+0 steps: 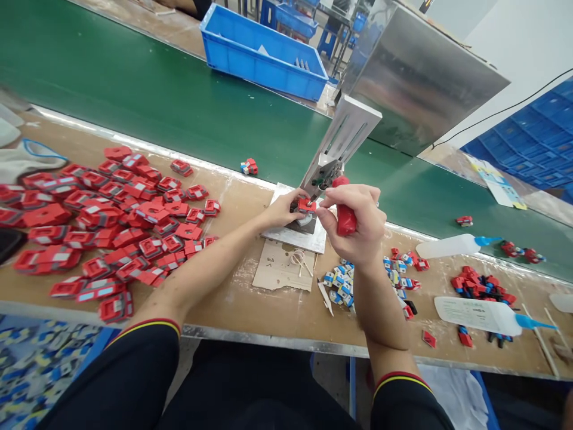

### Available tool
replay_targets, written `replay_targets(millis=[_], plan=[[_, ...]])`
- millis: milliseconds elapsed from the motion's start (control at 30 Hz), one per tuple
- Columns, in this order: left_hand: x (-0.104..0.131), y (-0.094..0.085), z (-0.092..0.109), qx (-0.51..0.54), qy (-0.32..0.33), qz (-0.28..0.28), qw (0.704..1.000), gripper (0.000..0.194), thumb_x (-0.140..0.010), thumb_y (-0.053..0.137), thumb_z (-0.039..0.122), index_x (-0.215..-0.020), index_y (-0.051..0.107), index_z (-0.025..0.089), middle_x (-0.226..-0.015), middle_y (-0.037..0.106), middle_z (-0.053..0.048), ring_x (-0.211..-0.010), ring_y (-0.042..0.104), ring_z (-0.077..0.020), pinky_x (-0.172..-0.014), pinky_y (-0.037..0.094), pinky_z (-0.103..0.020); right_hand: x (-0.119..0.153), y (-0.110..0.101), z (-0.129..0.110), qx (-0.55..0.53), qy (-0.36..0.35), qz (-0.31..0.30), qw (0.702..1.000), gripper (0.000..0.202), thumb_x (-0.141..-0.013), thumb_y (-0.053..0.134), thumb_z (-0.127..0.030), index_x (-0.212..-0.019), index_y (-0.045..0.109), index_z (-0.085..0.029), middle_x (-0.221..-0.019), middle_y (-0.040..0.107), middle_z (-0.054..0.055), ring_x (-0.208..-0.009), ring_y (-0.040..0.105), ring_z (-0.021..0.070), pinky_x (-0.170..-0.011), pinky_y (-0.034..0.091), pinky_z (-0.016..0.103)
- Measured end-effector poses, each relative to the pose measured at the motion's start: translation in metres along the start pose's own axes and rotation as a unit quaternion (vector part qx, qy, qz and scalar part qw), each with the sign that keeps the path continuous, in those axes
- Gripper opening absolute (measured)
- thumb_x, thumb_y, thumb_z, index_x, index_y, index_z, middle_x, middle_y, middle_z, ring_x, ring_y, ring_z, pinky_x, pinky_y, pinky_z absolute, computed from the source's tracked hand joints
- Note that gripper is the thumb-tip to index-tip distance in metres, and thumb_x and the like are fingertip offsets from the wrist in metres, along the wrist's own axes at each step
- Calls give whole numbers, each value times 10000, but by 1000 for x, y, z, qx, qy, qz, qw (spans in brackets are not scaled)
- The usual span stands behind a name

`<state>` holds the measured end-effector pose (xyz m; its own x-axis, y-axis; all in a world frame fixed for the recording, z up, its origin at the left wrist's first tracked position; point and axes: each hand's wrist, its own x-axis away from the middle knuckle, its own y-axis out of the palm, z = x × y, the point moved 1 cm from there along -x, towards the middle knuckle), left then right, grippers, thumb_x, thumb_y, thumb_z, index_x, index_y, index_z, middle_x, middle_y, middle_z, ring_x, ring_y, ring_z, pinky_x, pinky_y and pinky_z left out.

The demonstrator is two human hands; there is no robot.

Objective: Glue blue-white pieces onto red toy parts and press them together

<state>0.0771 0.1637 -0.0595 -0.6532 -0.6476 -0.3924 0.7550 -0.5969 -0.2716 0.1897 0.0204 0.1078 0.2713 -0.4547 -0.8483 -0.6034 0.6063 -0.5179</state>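
My left hand point(286, 209) is closed around a small red plastic part point(307, 206), holding it on the base plate point(319, 237) of a metal hand press point(333, 149). My right hand point(358, 218) wraps round the red handle point(345, 216) of the press. The press's clamp tip comes down at the red part; whether it touches is hard to see. Below the plate lies a piece of cardboard point(280, 269) with cotton swabs point(299, 263) on it. Small blue, white and yellow parts point(341, 283) are heaped beside my right forearm.
A large pile of red and grey parts point(134, 209) covers the bench at left. Glue bottles point(474, 313) and red assembled pieces point(481, 286) lie at right. Behind the press runs a green conveyor belt point(156, 89), with a blue crate point(264, 57) beyond it.
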Motion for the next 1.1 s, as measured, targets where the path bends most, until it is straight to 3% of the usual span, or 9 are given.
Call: replay_targets(millis=[300, 400, 467, 533, 600, 667, 733, 833, 1100], plan=[[1, -2, 6, 39, -23, -18, 999, 444, -780, 705, 169, -1203, 571, 196, -1069, 724, -41, -979, 705, -207, -956, 567, -380, 27, 9, 3, 52, -8, -39, 998, 202, -957, 707, -188, -1102, 661, -321, -902, 791, -42, -942, 764, 200, -872, 485, 392], [1, 0, 5, 30, -25, -13, 999, 439, -780, 693, 149, -1200, 578, 202, -1075, 725, -41, -993, 705, -210, -969, 563, -378, 43, 11, 8, 26, 12, -86, 996, 167, -921, 735, -244, -1030, 711, -367, -937, 785, -20, -1028, 752, 261, -897, 520, 462], [2, 1, 5, 26, -23, -6, 999, 430, -791, 693, 148, -1201, 578, 210, -1064, 726, -38, -1002, 706, -212, -972, 562, -377, 53, 11, 8, -27, 20, -102, 994, 210, -885, 764, -314, -1075, 720, -393, -1076, 776, 7, -1173, 712, 316, -973, 544, 542], [3, 3, 5, 24, -23, 0, 999, 429, -802, 709, 156, -1206, 576, 218, -1063, 725, -37, -1007, 706, -211, -974, 564, -379, 60, 10, 7, -79, 64, -70, 992, 325, -870, 763, -445, -1182, 688, -396, -1277, 710, 45, -1326, 633, 359, -1058, 537, 620], [4, 3, 5, 19, -26, 8, 999, 436, -804, 729, 160, -1208, 577, 222, -1078, 724, -41, -1006, 707, -211, -978, 565, -384, 62, 11, 6, -132, 171, -1, 976, 405, -894, 706, -552, -1246, 624, -370, -1409, 610, 80, -1364, 604, 352, -1049, 566, 612], [5, 4, 6, 13, -28, 16, 999, 437, -803, 740, 161, -1205, 580, 219, -1074, 723, -43, -996, 707, -213, -977, 565, -389, 60, 12, 4, -204, 301, 34, 931, 393, -918, 673, -577, -1202, 553, -334, -1372, 601, 97, -1206, 689, 292, -923, 632, 511], [5, 5, 5, 8, -29, 19, 999, 432, -808, 744, 173, -1206, 582, 214, -1052, 723, -41, -970, 706, -213, -959, 567, -389, 55, 13, 2, -285, 398, -3, 872, 379, -915, 700, -556, -1097, 476, -310, -1201, 669, 74, -928, 737, 216, -751, 642, 406], [6, 6, 5, 6, -26, 22, 999, 433, -813, 745, 195, -1213, 580, 213, -1048, 724, -39, -955, 706, -210, -941, 567, -382, 43, 9, -1, -366, 450, -56, 812, 442, -888, 753, -538, -984, 392, -302, -940, 705, 7, -698, 697, 170, -612, 604, 345], [7, 7, 5, 0, -24, 28, 999, 430, -821, 741, 202, -1220, 581, 224, -1076, 741, -44, -989, 710, -221, -961, 569, -395, 42, 10, -1, -395, 457, -36, 796, 520, -821, 835, -524, -915, 377, -296, -860, 696, -32, -623, 680, 144, -525, 557, 300]])
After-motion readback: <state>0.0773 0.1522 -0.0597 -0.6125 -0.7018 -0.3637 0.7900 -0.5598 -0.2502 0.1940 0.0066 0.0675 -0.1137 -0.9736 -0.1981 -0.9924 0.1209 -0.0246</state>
